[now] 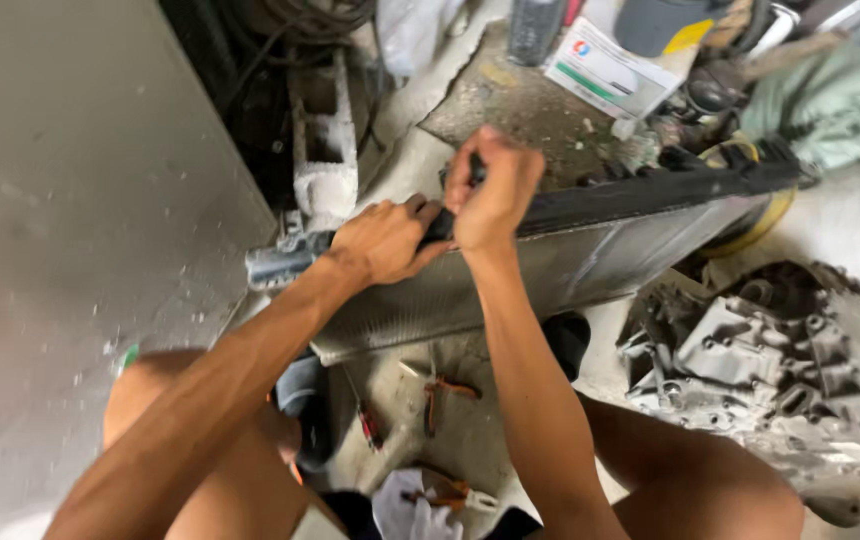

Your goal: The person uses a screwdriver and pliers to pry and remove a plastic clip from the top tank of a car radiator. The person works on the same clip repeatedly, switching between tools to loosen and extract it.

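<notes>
Both hands on the radiator [590, 260] top edge: left hand [382, 240] clamped on its black rail, right hand [495, 190] fisted round a dark tool; next needs steady grip.

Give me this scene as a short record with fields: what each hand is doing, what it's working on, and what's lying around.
Left hand: grips the black top edge of the radiator, near its left end
Right hand: closed on the same edge, right beside the left hand; whether it holds a small tool cannot be told
Radiator: stands on its long edge, slanting up to the right
Floor between the knees: pliers and a red-handled screwdriver
Right side: grey metal engine part
Behind: white box, concrete block
</notes>
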`<state>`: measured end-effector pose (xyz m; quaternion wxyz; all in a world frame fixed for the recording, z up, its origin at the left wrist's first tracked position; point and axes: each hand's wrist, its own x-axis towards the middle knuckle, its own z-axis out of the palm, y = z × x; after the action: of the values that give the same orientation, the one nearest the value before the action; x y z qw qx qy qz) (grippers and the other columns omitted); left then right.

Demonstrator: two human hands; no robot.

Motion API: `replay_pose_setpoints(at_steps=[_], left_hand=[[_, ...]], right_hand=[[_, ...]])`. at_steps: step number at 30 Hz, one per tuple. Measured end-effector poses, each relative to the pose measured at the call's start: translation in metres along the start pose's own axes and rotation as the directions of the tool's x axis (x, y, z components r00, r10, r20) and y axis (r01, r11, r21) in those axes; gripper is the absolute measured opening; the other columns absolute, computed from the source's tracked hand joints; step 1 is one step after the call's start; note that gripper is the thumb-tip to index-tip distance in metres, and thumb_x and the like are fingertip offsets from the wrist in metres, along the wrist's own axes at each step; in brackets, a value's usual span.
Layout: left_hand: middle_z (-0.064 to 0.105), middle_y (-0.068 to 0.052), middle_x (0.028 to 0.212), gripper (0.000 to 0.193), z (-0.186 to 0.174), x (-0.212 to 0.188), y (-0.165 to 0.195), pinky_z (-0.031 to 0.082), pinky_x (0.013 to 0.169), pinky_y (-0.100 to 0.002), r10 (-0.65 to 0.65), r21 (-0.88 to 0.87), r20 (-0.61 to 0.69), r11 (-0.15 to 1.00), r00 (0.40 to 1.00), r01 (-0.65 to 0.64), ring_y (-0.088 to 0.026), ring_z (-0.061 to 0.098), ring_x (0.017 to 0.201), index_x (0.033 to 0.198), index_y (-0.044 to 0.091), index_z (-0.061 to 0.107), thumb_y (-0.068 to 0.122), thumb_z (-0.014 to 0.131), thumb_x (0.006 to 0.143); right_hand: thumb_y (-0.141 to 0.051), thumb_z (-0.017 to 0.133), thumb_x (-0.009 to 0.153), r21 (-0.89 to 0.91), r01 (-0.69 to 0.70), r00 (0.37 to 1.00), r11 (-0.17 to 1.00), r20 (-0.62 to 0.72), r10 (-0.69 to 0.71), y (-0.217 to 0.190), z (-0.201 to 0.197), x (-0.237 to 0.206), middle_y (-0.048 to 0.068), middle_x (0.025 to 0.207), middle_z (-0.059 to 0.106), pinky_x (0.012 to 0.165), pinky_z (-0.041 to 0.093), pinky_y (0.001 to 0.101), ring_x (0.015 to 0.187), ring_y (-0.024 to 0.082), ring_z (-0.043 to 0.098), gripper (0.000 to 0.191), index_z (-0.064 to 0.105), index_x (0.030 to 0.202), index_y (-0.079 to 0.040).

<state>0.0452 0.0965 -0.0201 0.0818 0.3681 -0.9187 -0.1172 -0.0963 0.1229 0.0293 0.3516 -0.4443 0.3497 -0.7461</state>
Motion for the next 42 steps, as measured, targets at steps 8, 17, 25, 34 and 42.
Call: replay_pose_setpoints(at_steps=[8, 17, 25, 34, 42], left_hand=[[0.064, -0.021, 0.119, 0.062, 0.0, 0.003, -0.005, 0.051, 0.09, -0.054, -0.039, -0.054, -0.054, 0.998, 0.998, 0.036, -0.047, 0.064, 0.103, 0.129, 0.005, 0.058, 0.058, 0.049, 0.098], [0.067, -0.017, 0.119, 0.06, -0.001, 0.004, -0.006, 0.052, 0.092, -0.054, -0.123, -0.072, -0.039, 0.99, 0.992, 0.12, -0.046, 0.065, 0.104, 0.129, 0.007, 0.06, 0.058, 0.048, 0.1], [0.068, -0.018, 0.118, 0.059, -0.004, -0.001, 0.004, 0.053, 0.089, -0.054, -0.108, -0.047, -0.115, 0.994, 0.987, 0.103, -0.046, 0.067, 0.098, 0.125, 0.007, 0.063, 0.058, 0.047, 0.1], [0.069, -0.018, 0.12, 0.063, -0.009, -0.012, 0.013, 0.053, 0.092, -0.053, -0.2, -0.148, -0.084, 0.971, 0.976, 0.186, -0.045, 0.067, 0.104, 0.125, 0.01, 0.066, 0.063, 0.042, 0.099], [0.067, -0.02, 0.123, 0.069, -0.011, -0.007, 0.01, 0.051, 0.094, -0.053, -0.123, -0.127, -0.041, 0.985, 0.992, 0.117, -0.046, 0.066, 0.104, 0.129, 0.01, 0.063, 0.067, 0.043, 0.096]], right_hand=[[-0.03, 0.051, 0.099, 0.068, -0.149, 0.988, 0.987, -0.034, 0.151, 0.011, 0.013, 0.034, 0.005, 0.052, 0.045, 0.033, 0.03, 0.033, 0.036, 0.016, 0.04, 0.043, 0.048, 0.066, -0.003], [-0.032, 0.049, 0.097, -0.117, -0.106, 0.993, 0.987, -0.065, 0.099, 0.026, 0.024, 0.062, 0.006, 0.047, 0.047, 0.032, 0.031, 0.0344, 0.033, 0.017, 0.042, 0.045, 0.052, 0.065, -0.001], [-0.034, 0.05, 0.095, -0.183, -0.099, 0.99, 0.978, -0.119, 0.078, 0.047, 0.026, 0.077, 0.006, 0.047, 0.048, 0.033, 0.032, 0.036, 0.036, 0.017, 0.045, 0.045, 0.054, 0.065, -0.001], [-0.039, 0.05, 0.094, -0.02, -0.408, 0.91, 0.913, -0.089, 0.405, 0.032, 0.01, 0.067, 0.004, 0.05, 0.048, 0.029, 0.031, 0.0346, 0.032, 0.016, 0.041, 0.039, 0.05, 0.068, -0.01], [-0.03, 0.045, 0.104, 0.097, -0.079, 0.997, 0.992, 0.029, 0.077, -0.014, -0.013, 0.022, 0.009, 0.056, 0.043, 0.037, 0.03, 0.0331, 0.04, 0.017, 0.036, 0.042, 0.045, 0.071, -0.003]])
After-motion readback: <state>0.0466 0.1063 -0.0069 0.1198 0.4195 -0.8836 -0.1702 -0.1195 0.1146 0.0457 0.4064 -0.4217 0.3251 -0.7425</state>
